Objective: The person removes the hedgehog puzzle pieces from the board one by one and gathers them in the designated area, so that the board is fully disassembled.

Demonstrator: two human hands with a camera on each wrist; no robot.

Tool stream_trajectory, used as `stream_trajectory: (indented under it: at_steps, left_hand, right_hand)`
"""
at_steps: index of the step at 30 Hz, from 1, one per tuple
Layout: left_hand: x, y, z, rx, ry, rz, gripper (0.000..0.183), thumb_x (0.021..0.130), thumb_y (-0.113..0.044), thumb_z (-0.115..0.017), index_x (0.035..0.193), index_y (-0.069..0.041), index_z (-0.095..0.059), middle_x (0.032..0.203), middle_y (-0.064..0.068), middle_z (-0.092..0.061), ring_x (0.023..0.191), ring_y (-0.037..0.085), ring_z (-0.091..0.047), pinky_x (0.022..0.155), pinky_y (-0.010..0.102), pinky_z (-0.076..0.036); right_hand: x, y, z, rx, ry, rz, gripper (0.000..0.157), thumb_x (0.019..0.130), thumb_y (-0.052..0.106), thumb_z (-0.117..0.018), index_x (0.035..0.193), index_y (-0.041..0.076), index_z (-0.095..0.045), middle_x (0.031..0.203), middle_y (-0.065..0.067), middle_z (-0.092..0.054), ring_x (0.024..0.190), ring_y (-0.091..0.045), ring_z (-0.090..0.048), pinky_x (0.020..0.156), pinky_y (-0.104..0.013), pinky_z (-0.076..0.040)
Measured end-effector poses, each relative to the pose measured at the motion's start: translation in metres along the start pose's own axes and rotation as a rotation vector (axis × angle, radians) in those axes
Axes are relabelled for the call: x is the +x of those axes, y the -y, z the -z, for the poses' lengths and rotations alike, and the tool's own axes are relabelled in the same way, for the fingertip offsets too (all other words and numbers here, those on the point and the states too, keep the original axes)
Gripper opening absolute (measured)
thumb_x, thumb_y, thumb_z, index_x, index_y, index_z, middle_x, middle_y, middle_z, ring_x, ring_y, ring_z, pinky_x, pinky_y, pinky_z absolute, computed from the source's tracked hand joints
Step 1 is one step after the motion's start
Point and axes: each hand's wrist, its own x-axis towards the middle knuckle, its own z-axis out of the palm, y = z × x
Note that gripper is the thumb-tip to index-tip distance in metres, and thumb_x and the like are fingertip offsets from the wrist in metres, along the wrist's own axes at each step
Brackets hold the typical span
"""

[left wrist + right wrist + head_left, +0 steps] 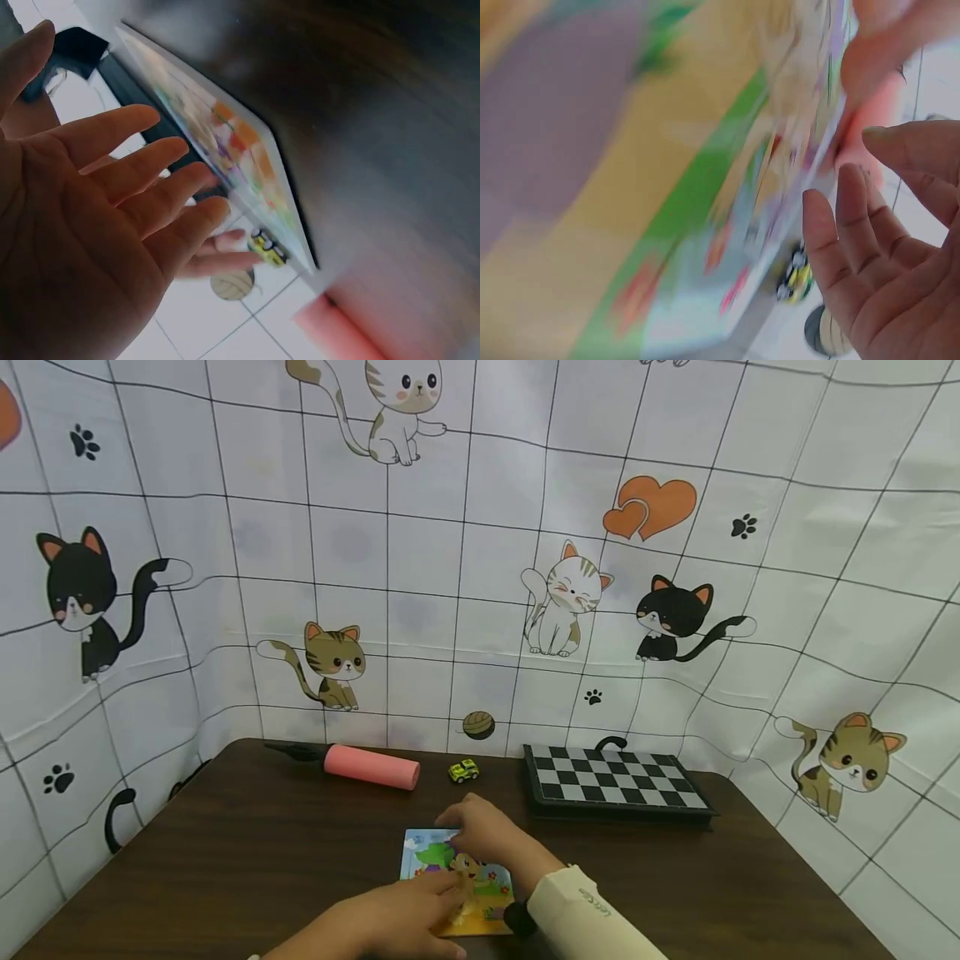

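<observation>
A colourful picture board [491, 914] with a cartoon animal, flowers and grass lies flat on the dark table. My left hand [401, 910] hovers over its lower left part, hiding that corner. In the left wrist view, the left hand's fingers [161, 172] are spread and loosely straight, with nothing in them. My right hand [487, 831] reaches across the board's upper right part. Seen from the right wrist, this hand [900, 255] has its fingers slightly bent beside the board's edge, and its palm holds nothing.
A small yellow-green toy car [463, 770] stands behind the board. Toward the back left lies a pink cylinder [371, 767] with a black tapered end. A black-and-white checkered game board [615, 781] sits at the back right. A cat-print sheet [420, 560] hangs behind the table [247, 843].
</observation>
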Motion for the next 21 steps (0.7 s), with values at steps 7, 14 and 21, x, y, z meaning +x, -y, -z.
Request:
stream_trajectory:
  at_steps: [7,14,21]
  left_hand:
    - [0.022,0.029,-0.027,0.111,0.005,-0.107,0.080,0.091,-0.076,-0.038,0.148,-0.021,-0.047,0.156,-0.002,-0.036,0.140,0.021,-0.039,0.106,0.042,-0.044]
    - [0.015,0.031,-0.022,0.064,0.052,-0.094,0.081,0.092,-0.074,-0.039,0.151,-0.019,-0.041,0.161,0.002,-0.026,0.146,0.026,-0.029,0.111,0.046,-0.038]
    - [0.014,0.030,-0.021,0.012,0.072,-0.048,0.085,0.089,-0.077,-0.043,0.153,-0.022,-0.038,0.162,0.001,-0.023,0.146,0.028,-0.029,0.110,0.050,-0.038]
  right_hand:
    - [0.020,0.019,-0.017,-0.045,0.052,-0.056,0.023,0.084,0.005,-0.071,0.103,0.018,-0.078,0.104,-0.006,-0.056,0.082,-0.017,-0.051,0.069,-0.030,-0.048]
    - [0.028,0.029,-0.022,-0.041,0.078,-0.144,0.013,0.084,0.017,-0.073,0.096,0.021,-0.073,0.111,-0.010,-0.054,0.105,-0.031,-0.048,0.084,-0.046,-0.049]
    - [0.030,0.035,-0.027,-0.019,0.091,-0.182,0.010,0.089,0.029,-0.072,0.088,0.020,-0.068,0.112,-0.011,-0.050,0.104,-0.031,-0.042,0.081,-0.046,-0.047]
